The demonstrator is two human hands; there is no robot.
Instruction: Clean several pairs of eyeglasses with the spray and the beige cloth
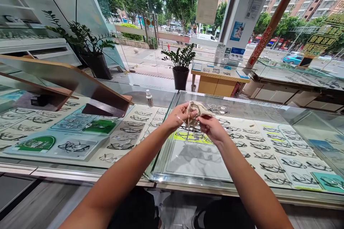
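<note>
Both my hands meet above the glass display counter [172,177]. My left hand [177,116] grips a thin-framed pair of glasses [191,126], whose temples hang down between the hands. A beige cleaning cloth [199,109] is pinched in my right hand [212,127] and pressed against the glasses. The cloth covers part of the frame, so the lenses are mostly hidden.
Under the glass lie several rows of spectacle frames [271,150] on white trays. A small spray bottle [149,98] stands on the counter behind my hands. A tilted wooden-edged panel [67,78] sits at left, with potted plants [180,66] and shop windows beyond.
</note>
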